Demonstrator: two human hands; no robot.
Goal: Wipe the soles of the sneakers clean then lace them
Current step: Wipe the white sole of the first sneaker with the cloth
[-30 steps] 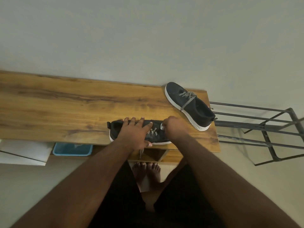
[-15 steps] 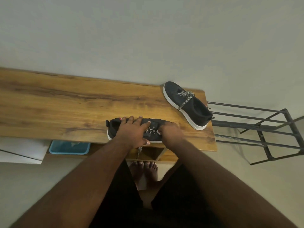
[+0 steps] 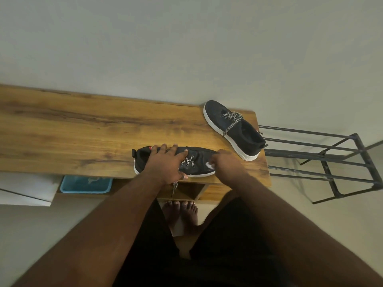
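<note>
A black sneaker (image 3: 199, 160) with a white sole lies sideways near the front edge of the wooden bench (image 3: 83, 137), toe to the right. My left hand (image 3: 165, 162) presses flat on its collar and laces, fingers spread. One patterned lace end (image 3: 174, 188) hangs over the bench edge. At the toe, the curled fingers of my right hand (image 3: 226, 164) pinch a small white scrap (image 3: 209, 165); I cannot tell whether it is cloth or tissue. The second black sneaker (image 3: 234, 129), laced, stands at the bench's far right corner.
A black metal rack (image 3: 323, 160) stands right of the bench. A blue tray (image 3: 86, 184) sits under the bench at the left, beside a white panel (image 3: 27, 189). My bare feet (image 3: 180, 212) are on the floor below. The bench backs onto a plain wall.
My right hand has slid rightward along the near sneaker toward its toe, taking the white scrap with it. My left hand stays pressed on the sneaker. The far sneaker has not moved.
</note>
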